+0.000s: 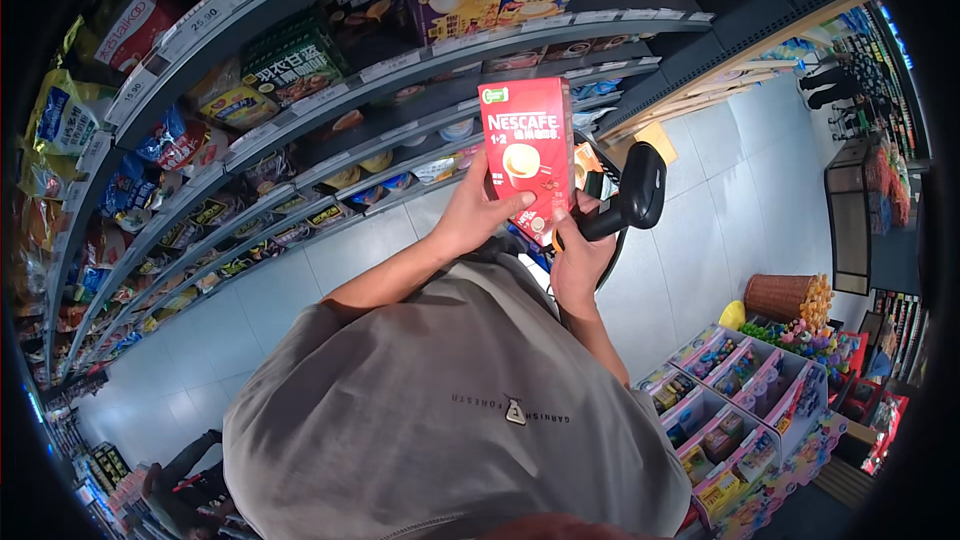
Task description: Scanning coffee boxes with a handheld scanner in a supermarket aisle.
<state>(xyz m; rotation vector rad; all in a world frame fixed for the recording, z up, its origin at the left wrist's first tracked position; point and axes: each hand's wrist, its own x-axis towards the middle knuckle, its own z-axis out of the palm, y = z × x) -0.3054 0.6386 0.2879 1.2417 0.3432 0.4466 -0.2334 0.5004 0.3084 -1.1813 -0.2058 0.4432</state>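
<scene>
A red Nescafé coffee box (521,157) is held up in front of my chest, its printed front facing me. My left hand (484,206) grips its left side, with the thumb across the lower front. My right hand (581,251) is closed around the handle of a black handheld barcode scanner (643,186), and its thumb touches the lower right of the box. The scanner's head points up and to the right. Behind the box, an orange package (589,157) partly shows beside a dark rim; the rest of what is there is hidden.
Store shelves (360,82) with packaged food and price tags curve along the left and top. Grey floor tiles (705,217) lie between them and a divided display bin (750,405) at lower right. A wicker basket (776,298) stands beyond it. Another person (832,82) is far right.
</scene>
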